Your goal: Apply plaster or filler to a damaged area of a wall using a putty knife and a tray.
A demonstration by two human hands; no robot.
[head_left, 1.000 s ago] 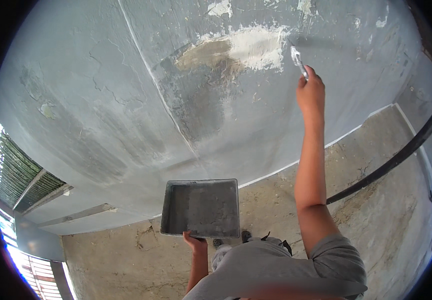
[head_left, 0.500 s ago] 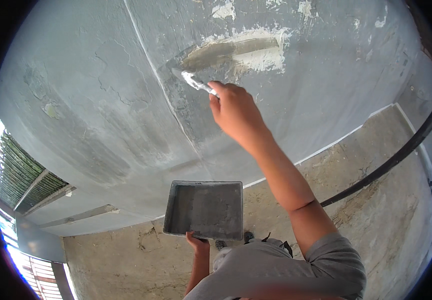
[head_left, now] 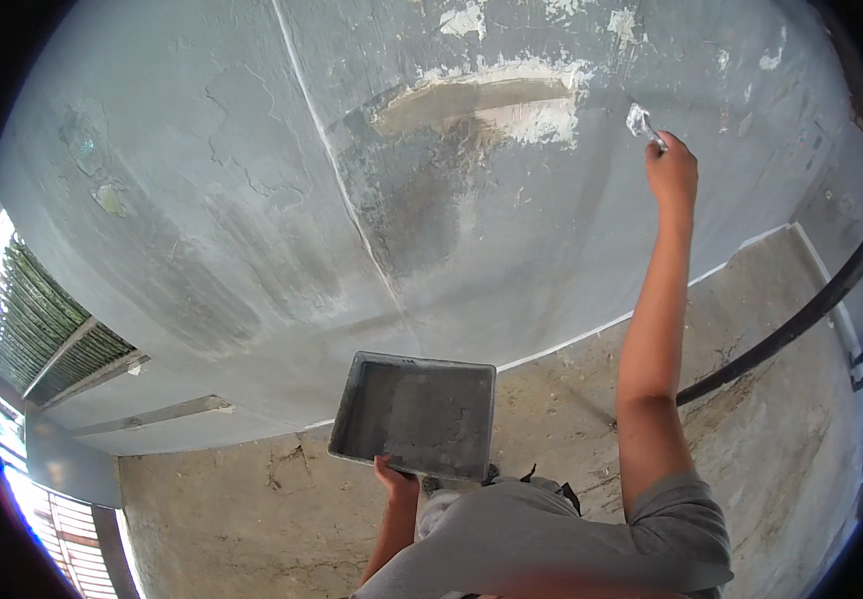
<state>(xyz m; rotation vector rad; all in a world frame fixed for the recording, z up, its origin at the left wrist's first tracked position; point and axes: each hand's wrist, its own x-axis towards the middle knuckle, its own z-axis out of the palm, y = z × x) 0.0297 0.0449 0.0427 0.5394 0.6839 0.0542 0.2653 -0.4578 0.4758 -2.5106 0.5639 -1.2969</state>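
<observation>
My right hand (head_left: 673,172) is closed round the handle of a small hand tool with a white-smeared head (head_left: 638,121). Its head is at the grey wall (head_left: 541,230), right of a chipped white and brown patch (head_left: 481,100); whether it touches is unclear. Whether this is a paintbrush or a putty knife, I cannot tell. Down by my waist, my left hand (head_left: 397,481) grips the near edge of a shallow rectangular grey tray (head_left: 494,409). The thumb lies over its rim, the other fingers are hidden beneath. Dark grey residue coats the tray's inside.
A raised white line (head_left: 323,140) runs down the wall left of the patch. Behind my right arm, a thick black pipe or hose (head_left: 801,324) curves across the right side. The worn floor (head_left: 242,509) meets the wall below. Slatted window openings (head_left: 47,319) are at left.
My right hand has swept the tool rightward, from the patch's left end to bare wall beyond its right end. The tray has shifted and tilted slightly, still in my left hand.
</observation>
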